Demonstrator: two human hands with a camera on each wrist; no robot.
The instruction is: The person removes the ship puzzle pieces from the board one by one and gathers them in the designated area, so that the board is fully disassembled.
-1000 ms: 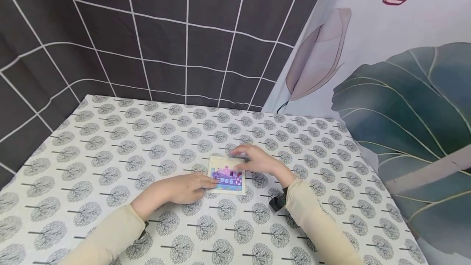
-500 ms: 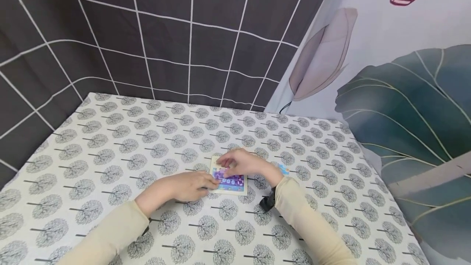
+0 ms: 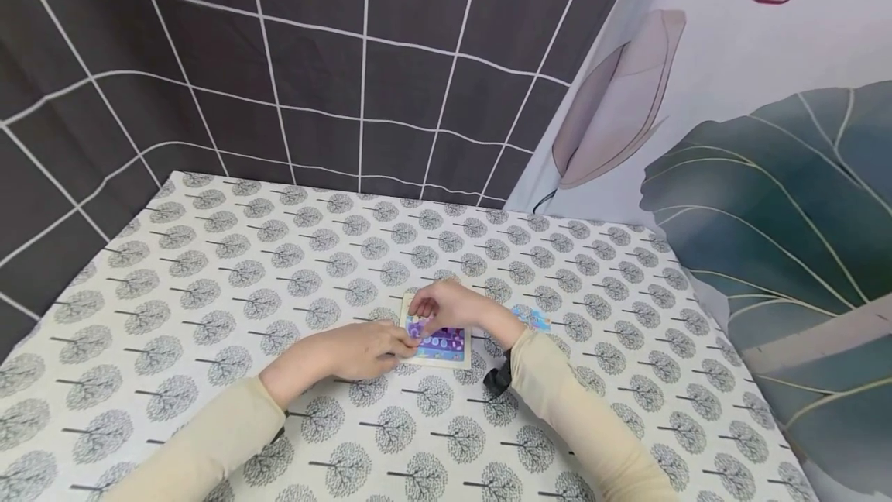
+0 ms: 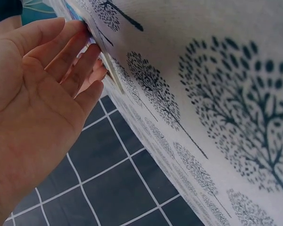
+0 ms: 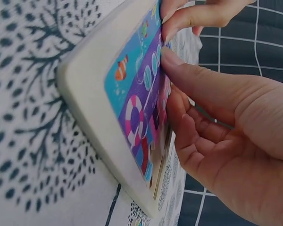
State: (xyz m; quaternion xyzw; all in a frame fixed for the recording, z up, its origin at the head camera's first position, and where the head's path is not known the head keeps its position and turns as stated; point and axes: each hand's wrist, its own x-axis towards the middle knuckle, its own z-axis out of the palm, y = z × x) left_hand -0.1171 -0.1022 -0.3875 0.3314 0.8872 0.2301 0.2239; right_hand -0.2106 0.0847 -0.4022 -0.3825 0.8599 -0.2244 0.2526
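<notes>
A cream-framed jigsaw board (image 3: 456,365) lies flat on the table. Its purple and blue sea picture (image 5: 134,117) shows an orange fish and a striped life ring. My left hand (image 3: 365,351) touches the board's left side with fairly straight fingers; in the left wrist view, the left hand (image 4: 42,94) meets the board's edge (image 4: 112,74). Above the picture is my right hand (image 3: 451,307). The right wrist view has the right hand's thumb (image 5: 174,61) on the picture and its other fingers bent, covering part of it. I see no loose piece between them.
A blue jigsaw piece or cluster of pieces (image 3: 533,319) lies on the tablecloth right of the board, beside the right forearm. The white cloth (image 3: 334,448) has a tree print. A dark gridded curtain (image 3: 313,60) stands behind the table; a leaf-patterned one (image 3: 787,200) hangs at the right.
My right hand has moved left from the board's upper right to over its left part, near the left fingers. The blue piece at the right has come into view. The left hand stays put.
</notes>
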